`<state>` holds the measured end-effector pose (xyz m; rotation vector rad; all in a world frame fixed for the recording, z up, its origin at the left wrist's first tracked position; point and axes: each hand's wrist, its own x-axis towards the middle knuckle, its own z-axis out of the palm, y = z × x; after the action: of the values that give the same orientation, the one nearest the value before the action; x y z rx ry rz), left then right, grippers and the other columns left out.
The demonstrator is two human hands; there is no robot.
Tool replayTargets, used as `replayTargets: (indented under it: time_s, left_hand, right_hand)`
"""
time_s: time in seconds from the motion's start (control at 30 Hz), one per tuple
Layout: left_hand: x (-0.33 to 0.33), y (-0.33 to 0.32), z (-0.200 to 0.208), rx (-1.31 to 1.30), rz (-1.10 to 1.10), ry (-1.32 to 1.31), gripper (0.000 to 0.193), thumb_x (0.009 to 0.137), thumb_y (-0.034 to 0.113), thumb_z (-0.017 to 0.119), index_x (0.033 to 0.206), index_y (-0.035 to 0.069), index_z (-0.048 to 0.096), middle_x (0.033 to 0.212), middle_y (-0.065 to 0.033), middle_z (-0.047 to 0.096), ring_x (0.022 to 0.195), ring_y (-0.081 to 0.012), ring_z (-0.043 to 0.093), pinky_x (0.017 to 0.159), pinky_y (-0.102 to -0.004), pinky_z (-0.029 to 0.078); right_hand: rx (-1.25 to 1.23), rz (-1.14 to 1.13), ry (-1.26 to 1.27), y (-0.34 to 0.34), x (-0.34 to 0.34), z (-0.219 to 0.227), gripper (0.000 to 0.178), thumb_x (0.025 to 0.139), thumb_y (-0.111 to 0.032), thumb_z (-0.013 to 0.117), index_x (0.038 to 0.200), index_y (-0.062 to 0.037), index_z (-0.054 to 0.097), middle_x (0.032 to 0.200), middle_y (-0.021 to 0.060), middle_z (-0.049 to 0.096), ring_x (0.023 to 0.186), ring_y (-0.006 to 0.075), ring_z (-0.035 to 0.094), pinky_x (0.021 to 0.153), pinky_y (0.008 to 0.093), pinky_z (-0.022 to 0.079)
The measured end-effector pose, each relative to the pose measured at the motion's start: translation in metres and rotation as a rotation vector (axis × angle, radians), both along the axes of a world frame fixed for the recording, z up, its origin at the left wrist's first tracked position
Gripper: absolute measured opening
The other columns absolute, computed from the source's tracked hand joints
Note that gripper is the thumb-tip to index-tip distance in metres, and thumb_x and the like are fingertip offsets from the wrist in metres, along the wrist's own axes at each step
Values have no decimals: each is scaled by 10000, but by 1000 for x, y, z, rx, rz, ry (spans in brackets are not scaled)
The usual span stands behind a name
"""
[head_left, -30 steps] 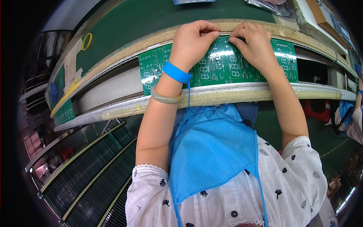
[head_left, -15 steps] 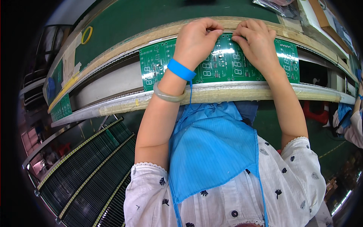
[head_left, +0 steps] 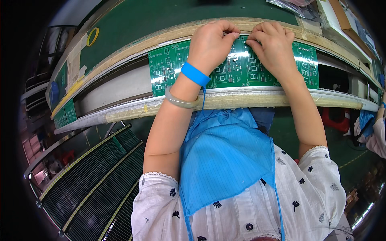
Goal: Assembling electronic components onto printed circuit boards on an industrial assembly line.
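Green circuit boards (head_left: 237,75) with white-printed digit outlines lie side by side between two metal rails. Over their far edge, my left hand (head_left: 211,45) has its thumb and forefinger pinched together near the far rail. Whatever sits between those fingertips is too small to make out. Just right of it, my right hand (head_left: 274,50) is curled, thumb close to the forefinger, its tips at the far edge of the boards. Anything it holds is hidden. A blue wrist strap (head_left: 194,74) with a cord and a pale bangle (head_left: 179,100) are on my left wrist.
The near rail (head_left: 241,93) runs between my body and the boards. A yellow tape ring (head_left: 93,37) lies on the green bench at far left. A slotted black rack (head_left: 92,176) stands at lower left. Another person's arm (head_left: 380,130) shows at the right edge.
My left hand has shifted slightly to the right, its pinched fingertips closer to the right hand. My right hand stays almost in place, and the boards have not visibly moved.
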<state>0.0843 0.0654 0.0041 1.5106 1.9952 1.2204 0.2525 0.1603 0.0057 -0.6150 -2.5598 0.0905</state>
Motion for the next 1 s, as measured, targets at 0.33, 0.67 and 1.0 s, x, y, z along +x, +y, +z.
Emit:
replayTargets:
  time_s: [0.33, 0.67, 1.0]
  left_hand:
    - [7, 9, -4, 3, -71, 233, 139, 833, 154, 718, 925, 54, 747, 916, -113, 677, 878, -275, 647, 784, -362, 519]
    - [14, 11, -5, 40, -75, 404, 93, 799, 123, 713, 866, 69, 749, 860, -100, 657, 884, -312, 609, 789, -395, 496]
    - [16, 12, -6, 141, -86, 549, 46, 771, 77, 713, 812, 76, 733, 828, -85, 634, 844, -312, 588, 775, -412, 486]
  right_hand:
    - [-211, -73, 130, 15, 5, -6, 169, 898, -238, 670, 910, -77, 717, 965, 32, 678, 961, 254, 617, 806, 394, 433]
    - [-320, -19, 212, 19, 7, 2, 178, 868, -198, 693, 891, -22, 705, 918, 84, 691, 891, 267, 645, 782, 366, 501]
    - [-321, -11, 199, 18, 7, 2, 179, 871, -203, 688, 905, -29, 709, 930, 82, 683, 905, 260, 639, 794, 358, 497]
